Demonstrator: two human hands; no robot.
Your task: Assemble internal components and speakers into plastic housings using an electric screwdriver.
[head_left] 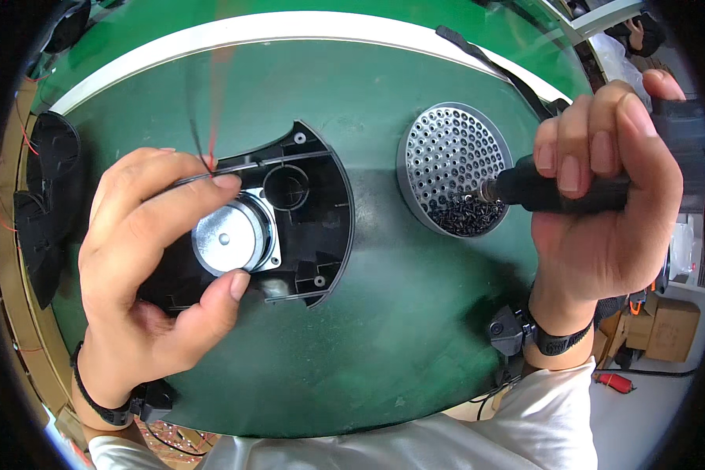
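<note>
Your left hand point(145, 243) grips 1 round silver speaker point(225, 238) on 1 black shell point(325, 227) under that hand | 2 wires point(212, 147), red and dark, by its fingertips | your right hand point(611, 196) squeezes 1 black driver point(521, 188), tip at 1 round dish point(405, 171) between your hands | screws point(466, 218) inside: too many to count

cardboard boxes point(674, 327): right | red object point(615, 382): lower right | white rail point(290, 27): far

The left hand point(145, 251) covers a chunk of the black housing point(321, 215), and those wires point(212, 145) toward the far edge of the desk point(415, 352) are kinda blurry.
</note>
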